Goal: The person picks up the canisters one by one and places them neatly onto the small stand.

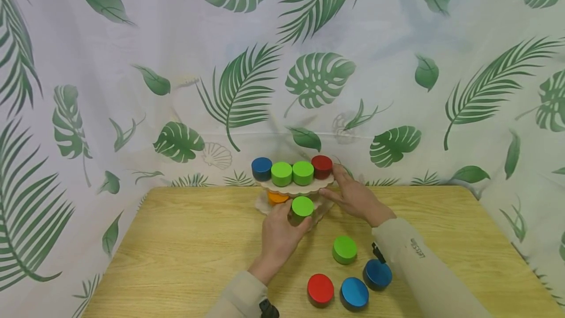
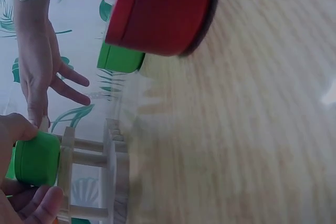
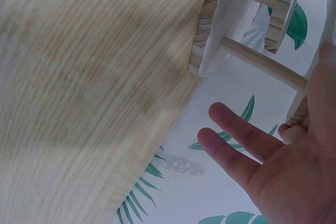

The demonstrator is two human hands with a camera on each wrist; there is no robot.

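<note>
Left hand (image 1: 279,232) fingers clamped on green wooden cylinder (image 1: 302,206) at two-tier wooden stand (image 1: 295,190); right hand (image 1: 355,197) fingers apart, steadying stand's upper tier.

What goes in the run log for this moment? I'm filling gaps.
left hand: holds green disc at stand's lower tier | right hand: open, steadies wooden stand | table: four loose discs

Matt painted wooden green disc (image 1: 302,206); unpainted pale wood tiered stand (image 1: 295,190); smooth wood-grain table (image 1: 176,239); leaf-printed cloth backdrop (image 1: 132,63).
</note>
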